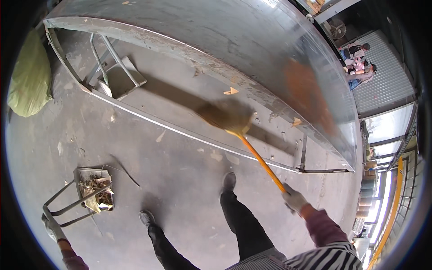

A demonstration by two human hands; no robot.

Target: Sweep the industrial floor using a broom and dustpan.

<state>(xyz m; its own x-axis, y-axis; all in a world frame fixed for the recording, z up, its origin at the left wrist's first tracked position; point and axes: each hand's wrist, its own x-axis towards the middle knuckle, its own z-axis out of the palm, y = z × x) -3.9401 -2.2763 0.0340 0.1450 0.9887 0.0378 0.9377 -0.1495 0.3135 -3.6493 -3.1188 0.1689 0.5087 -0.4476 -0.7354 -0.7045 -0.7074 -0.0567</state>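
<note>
Your broom (227, 118) has its blurred, brownish bristle head down on the concrete floor (180, 180) under the edge of the big metal desk (216, 40), reaching into the shadow between the desk's long floor rail and its top, where scraps of paper and chips lie. Your right hand (293, 198), gloved, has its grip closed around the upper part of the orange handle, held out ahead of your right foot so the long shaft slants forward and low enough to pass beneath the desk. Your left hand (50, 225), also gloved, is closed on the top of the metal dustpan (93, 191) handle; the pan stands on the floor well off to your left, mouth up, already holding leaves and litter, kept upright so nothing spills. Your 2 feet stand between pan and broom. Further out, a green sack (29, 76) rests against the far left, and several people sit by a corrugated wall at the upper right.
</note>
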